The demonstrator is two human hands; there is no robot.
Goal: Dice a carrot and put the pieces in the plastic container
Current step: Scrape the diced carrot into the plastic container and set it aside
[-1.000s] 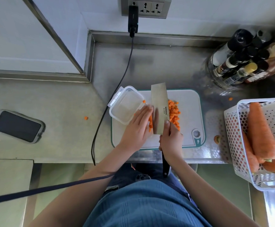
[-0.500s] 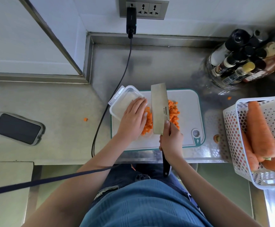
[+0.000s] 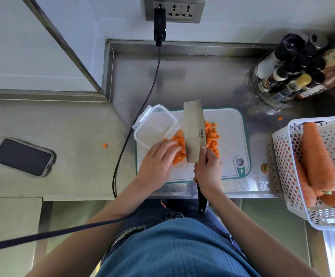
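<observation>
The right hand [image 3: 207, 168] is gripping the cleaver [image 3: 194, 132] by its handle, thumb lying up on the blade, which is sitting roughly flat over the cutting board [image 3: 228, 140]. Just left of that grip, the left hand [image 3: 158, 160] is resting with relaxed, nearly straight fingers on a small heap of diced carrot [image 3: 179, 148], holding nothing closed. Half a second ago those fingers were further up, against the plastic container [image 3: 155, 125]; now they are drawing back toward the body and more dice are showing on the left side of the blade. A larger heap is lying just right of the grip, under the blade's far edge. The container, beyond the left fingers, is looking empty, so the transfer seems only beginning: the dice are likely being gathered against the blade for scooping
</observation>
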